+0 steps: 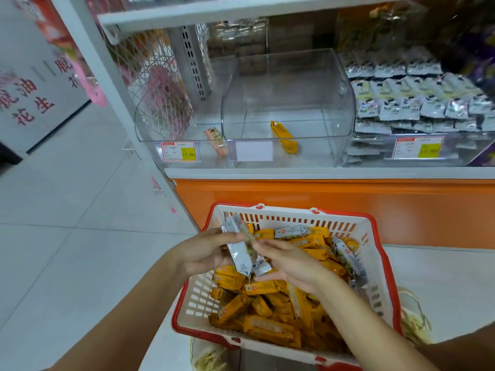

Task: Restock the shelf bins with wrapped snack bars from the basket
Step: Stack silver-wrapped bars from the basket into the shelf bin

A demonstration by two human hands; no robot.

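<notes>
Ahead of you, the clear plastic middle bin [286, 103] holds one yellow wrapped bar [284, 137]; silver packets [417, 105] fill the bin to its right. Above the red-and-white plastic basket [380, 285] of yellow bars [267, 325], your left hand [203, 253] and right hand [289, 263] together pinch a bunch of silver-wrapped snack bars [241, 253].

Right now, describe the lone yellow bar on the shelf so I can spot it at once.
Above the orange panel, the white shelf carries clear bins. The middle bin, with the blank white label, holds the yellow bar alone on its floor, near the front. The left bin holds one peach-coloured bar instead, and the right bin silver packets.
</notes>
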